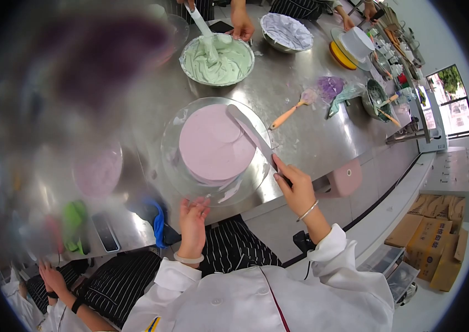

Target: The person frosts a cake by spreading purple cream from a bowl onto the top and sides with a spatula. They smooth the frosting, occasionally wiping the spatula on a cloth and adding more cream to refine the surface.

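A round cake (212, 146) coated in pale pink-purple cream stands on a clear glass turntable (171, 160). My right hand (295, 188) is closed round the handle of a long spatula (256, 138), whose blade lies over the top and right side of the cake. Smears of cream show on the turntable beside the cake. My left hand (194, 221) is at the turntable's near edge, palm up with its fingers spread and slightly curled, holding nothing. Whether its fingertips touch the glass cannot be made out.
Across the steel table (312, 122), a person's hand holds a bowl of green cream (218, 61). A bowl of pale lilac cream (287, 31), an orange-handled spatula (287, 116) and piping bags (337, 91) lie beyond. Co-workers' hands (52, 276), a phone (105, 232) and a pink bowl (98, 169) are left.
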Demonstrator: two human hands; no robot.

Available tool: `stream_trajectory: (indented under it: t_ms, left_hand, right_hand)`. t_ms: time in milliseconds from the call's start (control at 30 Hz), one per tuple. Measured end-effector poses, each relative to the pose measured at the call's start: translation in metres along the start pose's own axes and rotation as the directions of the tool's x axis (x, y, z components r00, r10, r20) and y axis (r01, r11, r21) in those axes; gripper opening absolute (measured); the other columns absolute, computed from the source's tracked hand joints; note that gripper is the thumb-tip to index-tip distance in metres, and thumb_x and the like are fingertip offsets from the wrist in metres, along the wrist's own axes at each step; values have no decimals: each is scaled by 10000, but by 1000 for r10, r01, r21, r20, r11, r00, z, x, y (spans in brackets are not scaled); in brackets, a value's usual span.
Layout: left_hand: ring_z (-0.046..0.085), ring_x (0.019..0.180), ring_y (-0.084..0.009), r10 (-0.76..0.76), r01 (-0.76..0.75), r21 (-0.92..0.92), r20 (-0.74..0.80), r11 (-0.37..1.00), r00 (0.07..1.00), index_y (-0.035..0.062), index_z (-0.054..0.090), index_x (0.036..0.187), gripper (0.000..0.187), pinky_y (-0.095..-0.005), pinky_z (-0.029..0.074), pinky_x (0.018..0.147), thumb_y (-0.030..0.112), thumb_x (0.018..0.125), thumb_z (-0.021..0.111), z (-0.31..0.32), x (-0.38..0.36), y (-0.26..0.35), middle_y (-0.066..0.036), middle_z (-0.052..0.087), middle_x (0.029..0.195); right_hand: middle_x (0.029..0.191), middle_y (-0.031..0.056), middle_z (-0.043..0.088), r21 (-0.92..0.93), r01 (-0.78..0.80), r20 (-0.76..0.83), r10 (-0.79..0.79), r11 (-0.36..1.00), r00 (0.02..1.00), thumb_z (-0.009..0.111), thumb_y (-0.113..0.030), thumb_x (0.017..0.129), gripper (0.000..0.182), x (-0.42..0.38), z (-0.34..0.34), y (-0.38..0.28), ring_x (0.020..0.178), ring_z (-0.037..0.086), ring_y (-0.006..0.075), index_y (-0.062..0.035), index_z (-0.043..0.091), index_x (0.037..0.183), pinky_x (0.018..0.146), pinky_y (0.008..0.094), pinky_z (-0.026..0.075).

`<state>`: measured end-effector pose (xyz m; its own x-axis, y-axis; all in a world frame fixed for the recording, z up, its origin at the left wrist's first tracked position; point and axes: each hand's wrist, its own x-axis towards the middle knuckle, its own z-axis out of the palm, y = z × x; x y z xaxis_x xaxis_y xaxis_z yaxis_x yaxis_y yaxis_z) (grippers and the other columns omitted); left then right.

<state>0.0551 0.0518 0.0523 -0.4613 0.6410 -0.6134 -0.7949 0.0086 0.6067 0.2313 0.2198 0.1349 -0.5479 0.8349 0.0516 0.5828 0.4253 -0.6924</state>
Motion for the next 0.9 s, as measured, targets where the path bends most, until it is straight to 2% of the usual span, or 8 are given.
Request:
stream_trajectory:
  t_ms: [400,600,667,700,767,800,867,900]
  left_hand:
    - [440,1080,-248,-83,80,36,121,996,989,31,244,1187,430,-321,319,894,61,808,446,4,-15,-11,-172,449,1147]
    - [427,1091,-216,-98,90,56,149,994,984,18,270,1194,411,-291,330,878,55,816,426,-4,-16,-24,-157,442,1163]
    - [425,1095,-217,-81,72,64,161,995,984,14,282,1189,398,-286,342,869,55,819,423,-7,-18,-25,-159,432,1175]
    - [426,1089,-228,-80,79,13,137,997,987,24,305,1180,367,-311,340,885,85,834,412,-9,-20,-23,-153,441,1155]
    - [442,1057,-229,-54,58,-31,104,998,993,36,343,1172,329,-341,352,896,144,863,380,-21,-25,-16,-131,456,1120]
    - [442,1057,-229,-32,34,-30,85,999,996,36,343,1172,329,-341,352,896,144,863,380,-33,-26,-14,-131,456,1120]
    - [487,938,-193,58,-60,-210,-13,976,998,5,354,1123,345,-296,407,770,-17,788,431,-58,-31,-4,-89,467,1026]
    - [499,869,-185,81,-90,-126,-81,988,993,16,396,1079,314,-287,411,746,-38,772,434,-69,-37,5,-75,464,960]
  right_hand:
    - [697,79,505,-123,145,76,-136,982,988,567,-42,712,486,-14,11,-19,549,508,245,-183,487,1169,510,334,420]
    - [714,72,501,-128,196,238,-162,972,958,576,-79,720,485,-38,29,-49,595,520,242,-168,469,1185,533,325,433]
    - [715,104,522,274,211,338,-299,938,892,587,-54,722,451,-45,39,-61,613,512,236,-108,497,1160,582,296,426]
    - [715,104,522,280,216,338,-307,935,890,587,-54,722,451,-49,48,-66,613,512,236,-108,497,1160,582,296,426]
    - [781,119,556,648,70,378,-399,759,835,578,-99,749,438,-53,75,-74,638,514,240,-101,480,1176,632,305,431]
    - [781,119,556,664,76,379,-422,744,823,578,-99,749,438,-51,93,-79,638,514,240,-101,480,1176,632,305,431]
    - [842,140,574,651,72,296,-339,756,893,571,-140,765,426,-44,140,-95,676,533,250,-108,479,1180,673,311,430]
    - [828,140,567,592,68,304,-301,803,904,568,-143,765,432,-36,163,-107,681,534,265,-107,471,1185,664,321,430]
